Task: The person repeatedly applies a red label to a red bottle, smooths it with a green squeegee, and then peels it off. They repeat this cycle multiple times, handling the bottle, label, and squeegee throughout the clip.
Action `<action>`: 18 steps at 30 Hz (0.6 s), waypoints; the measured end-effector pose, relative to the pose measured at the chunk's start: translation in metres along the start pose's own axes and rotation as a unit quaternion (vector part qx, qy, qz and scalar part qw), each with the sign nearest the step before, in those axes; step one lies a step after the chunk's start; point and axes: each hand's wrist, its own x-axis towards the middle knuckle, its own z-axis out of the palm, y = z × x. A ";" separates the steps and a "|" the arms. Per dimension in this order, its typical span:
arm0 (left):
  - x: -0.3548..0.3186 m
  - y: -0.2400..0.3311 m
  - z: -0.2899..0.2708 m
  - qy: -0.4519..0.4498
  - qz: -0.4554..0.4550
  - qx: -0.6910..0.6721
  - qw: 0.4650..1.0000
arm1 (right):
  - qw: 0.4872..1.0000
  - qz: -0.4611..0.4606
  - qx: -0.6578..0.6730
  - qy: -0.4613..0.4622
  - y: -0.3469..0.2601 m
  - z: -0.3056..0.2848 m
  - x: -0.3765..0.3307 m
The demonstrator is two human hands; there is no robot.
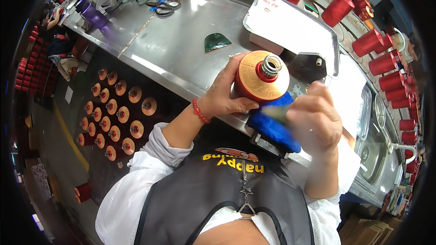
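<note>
The left hand clamps 1 red bottle over a blue cloth; the right hand, blurred, pinches a green piece. Scissors lie beyond.

Working from a distance, I watched through the left fisheye camera on the wearer's head, which faced steeply down over the dark apron, with the left hand and right hand close beneath it. The view was upright, bent straight edges toward its rim, and took in the stainless-steel workbench ahead and the grey floor farther off at left.
</note>
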 end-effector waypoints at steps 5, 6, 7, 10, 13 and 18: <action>-0.005 -0.003 0.011 0.088 0.073 0.083 0.990 | 0.996 -0.004 0.074 -0.054 -0.020 0.007 0.009; -0.008 -0.005 0.013 0.119 0.079 0.100 0.985 | 0.999 0.000 0.039 -0.019 -0.021 0.012 0.009; -0.010 -0.006 0.012 0.129 0.097 0.154 0.975 | 1.000 0.008 0.008 0.014 -0.021 0.017 0.010; -0.012 -0.010 0.020 0.190 0.133 0.233 0.944 | 0.999 -0.021 -0.024 -0.015 -0.022 0.029 0.010; -0.014 -0.012 0.020 0.192 0.103 0.159 0.963 | 1.000 0.018 -0.012 0.006 -0.029 0.035 0.018; -0.004 -0.018 0.019 0.244 0.104 0.209 0.941 | 0.987 0.031 -0.158 -0.014 -0.035 0.071 0.037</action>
